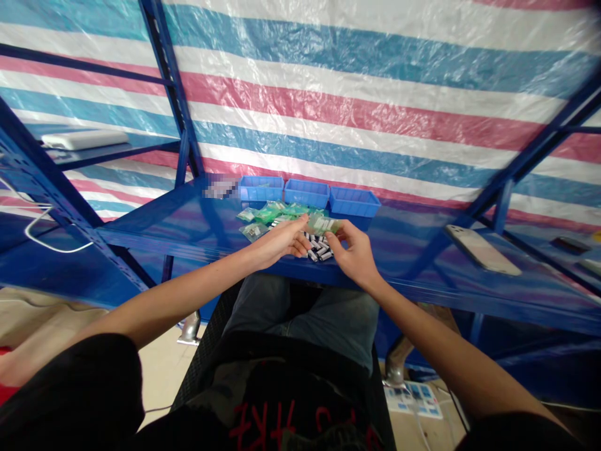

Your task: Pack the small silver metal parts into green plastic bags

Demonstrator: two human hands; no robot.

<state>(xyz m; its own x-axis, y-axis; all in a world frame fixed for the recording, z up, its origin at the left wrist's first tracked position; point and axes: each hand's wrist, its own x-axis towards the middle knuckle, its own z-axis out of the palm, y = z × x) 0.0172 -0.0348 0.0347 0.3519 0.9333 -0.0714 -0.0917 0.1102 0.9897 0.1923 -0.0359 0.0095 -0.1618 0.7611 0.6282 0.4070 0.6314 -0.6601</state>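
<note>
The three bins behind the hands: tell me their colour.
The bins are blue, seen in the head view.

A makeshift packing workshop is showing itself here: blue steel racking (pixel 173 94) is serving as a worktop (pixel 197 219), blue parts bins (pixel 307 192) are lining a striped tarpaulin wall (pixel 375 81).

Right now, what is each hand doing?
Left hand: pinched shut on the small clear green-tinted plastic bag.
Right hand: pinched shut on the same bag, above the pile of small metal cylinders.
</note>
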